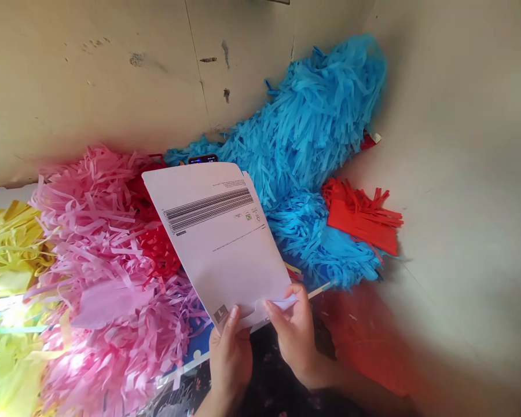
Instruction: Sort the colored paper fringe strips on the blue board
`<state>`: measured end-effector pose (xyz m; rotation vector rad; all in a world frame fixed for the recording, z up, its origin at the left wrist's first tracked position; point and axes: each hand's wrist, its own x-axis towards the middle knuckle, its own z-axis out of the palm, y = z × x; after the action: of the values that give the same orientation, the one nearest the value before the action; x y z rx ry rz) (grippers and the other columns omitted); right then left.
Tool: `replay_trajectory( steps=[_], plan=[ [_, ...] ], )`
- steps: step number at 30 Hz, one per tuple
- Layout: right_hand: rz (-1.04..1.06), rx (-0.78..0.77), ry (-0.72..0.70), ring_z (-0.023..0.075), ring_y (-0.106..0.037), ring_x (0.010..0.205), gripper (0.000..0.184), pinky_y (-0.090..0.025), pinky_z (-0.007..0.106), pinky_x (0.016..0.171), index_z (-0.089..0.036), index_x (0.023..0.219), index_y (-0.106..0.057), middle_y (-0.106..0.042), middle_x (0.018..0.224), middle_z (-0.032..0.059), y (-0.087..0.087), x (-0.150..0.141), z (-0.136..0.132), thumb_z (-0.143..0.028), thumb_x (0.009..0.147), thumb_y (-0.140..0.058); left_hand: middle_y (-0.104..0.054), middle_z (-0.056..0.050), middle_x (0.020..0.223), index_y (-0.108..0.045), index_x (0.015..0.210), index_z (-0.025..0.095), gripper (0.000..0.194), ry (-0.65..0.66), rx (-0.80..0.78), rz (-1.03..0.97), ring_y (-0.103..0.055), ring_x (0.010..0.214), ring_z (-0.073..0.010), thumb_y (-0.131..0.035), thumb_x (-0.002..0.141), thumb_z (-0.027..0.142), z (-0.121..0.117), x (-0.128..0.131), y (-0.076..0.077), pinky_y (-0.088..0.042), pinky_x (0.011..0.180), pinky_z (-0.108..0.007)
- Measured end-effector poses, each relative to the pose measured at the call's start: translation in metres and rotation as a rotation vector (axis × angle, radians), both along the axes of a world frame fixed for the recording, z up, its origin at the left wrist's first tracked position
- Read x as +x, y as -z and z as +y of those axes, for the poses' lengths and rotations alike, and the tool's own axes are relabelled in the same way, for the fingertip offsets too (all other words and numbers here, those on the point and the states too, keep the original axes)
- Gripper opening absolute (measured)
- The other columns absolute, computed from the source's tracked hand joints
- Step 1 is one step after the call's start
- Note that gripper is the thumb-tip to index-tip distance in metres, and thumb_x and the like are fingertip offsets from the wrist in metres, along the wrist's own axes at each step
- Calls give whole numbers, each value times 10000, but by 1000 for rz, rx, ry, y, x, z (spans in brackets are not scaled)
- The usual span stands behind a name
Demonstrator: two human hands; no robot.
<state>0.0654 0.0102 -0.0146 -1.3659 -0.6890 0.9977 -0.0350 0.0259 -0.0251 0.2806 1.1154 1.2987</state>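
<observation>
- White envelope (226, 249): a flat, smooth, stiff-looking oblong with rounded far corners; a broad black barcode (211, 208) crosses it near the far end, and a small grey square mark (221, 314) sits at the near left corner.
- Its place is in front of the person, held up over the table (205, 341); its long axis slants from the hands away and to the left, the far short end pointing towards the scuffed wall (113, 75), the near short end facing the person.
- Left hand (232, 347): grasping the near left corner, thumb flat on the printed face.
- Right hand (294, 333): pinching the near right corner between thumb and fingers, beside a lifted, creased paper edge.
- Around it lie shaggy heaps of thin cut strips; pink fringe (108, 255) on the left, curled and ruffled; yellow fringe (15, 249) beyond that; blue fringe (308, 133) on the right, dense and feathery, with a red fringed piece (362, 223) on it.
- A phone (203, 159), its screen lit, shows just past the far edge.
</observation>
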Motion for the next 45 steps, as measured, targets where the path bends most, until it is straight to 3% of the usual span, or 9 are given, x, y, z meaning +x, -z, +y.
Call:
replay_trajectory(
  steps=[7, 11, 17, 23, 26, 31, 38, 45],
  plan=[
    [-7, -35, 16, 138, -617, 716, 342, -530, 254, 657, -230, 959, -438, -615, 832, -28, 5, 1, 0, -323, 800, -727, -766, -21, 766, -752, 859, 225, 405, -59, 26, 92, -723, 771, -194, -871, 578, 491, -1, 1, 6, -587, 795, -298],
    [8, -54, 27, 142, -620, 740, 345, -525, 250, 665, -236, 962, -451, -629, 842, -26, 9, 2, -1, -307, 792, -743, -755, -23, 710, -748, 827, 177, 437, -24, 34, 130, -716, 733, -208, -928, 476, 366, -3, 2, 6, -576, 784, -322],
    [118, 23, 4, 168, -660, 823, 372, -547, 286, 737, -240, 930, -436, -660, 908, -5, 12, -1, -2, -294, 791, -776, -774, -24, 819, -756, 902, 211, 364, -59, 27, 197, -706, 786, -193, -880, 570, 295, -3, -1, 14, -565, 796, -303],
    [124, 3, 0, 154, -646, 770, 404, -535, 272, 699, -233, 933, -435, -643, 867, -17, 14, 1, -1, -305, 773, -800, -771, 0, 806, -762, 872, 237, 345, -63, 36, 154, -702, 782, -165, -890, 561, 312, -4, -1, 15, -560, 793, -250],
    [38, -50, -6, 131, -614, 685, 379, -510, 237, 628, -230, 931, -457, -625, 812, -35, 10, 4, -1, -315, 771, -790, -763, -15, 765, -767, 868, 224, 392, -26, 50, 33, -716, 809, -200, -890, 543, 403, -3, -5, 7, -571, 822, -290],
    [-19, -84, -11, 126, -585, 661, 340, -489, 224, 606, -231, 939, -478, -607, 775, -47, 4, 8, 0, -319, 774, -763, -770, -109, 844, -771, 879, 166, 414, 177, 70, -49, -710, 926, -300, -832, 619, 483, -1, -14, -4, -580, 847, -414],
    [-25, -61, -29, 169, -647, 800, 342, -523, 274, 717, -227, 942, -487, -650, 906, -1, 5, 8, 0, -301, 762, -767, -762, -77, 787, -774, 885, 206, 455, 155, 59, 26, -723, 884, -297, -863, 557, 508, 2, -18, 2, -588, 833, -410],
    [59, -61, -9, 180, -643, 793, 402, -528, 296, 732, -232, 926, -457, -652, 881, -1, 12, 5, -2, -340, 750, -802, -769, -70, 797, -769, 901, 197, 477, 134, 65, 83, -728, 903, -296, -882, 531, 477, 4, -21, 7, -572, 884, -423]
  ],
)
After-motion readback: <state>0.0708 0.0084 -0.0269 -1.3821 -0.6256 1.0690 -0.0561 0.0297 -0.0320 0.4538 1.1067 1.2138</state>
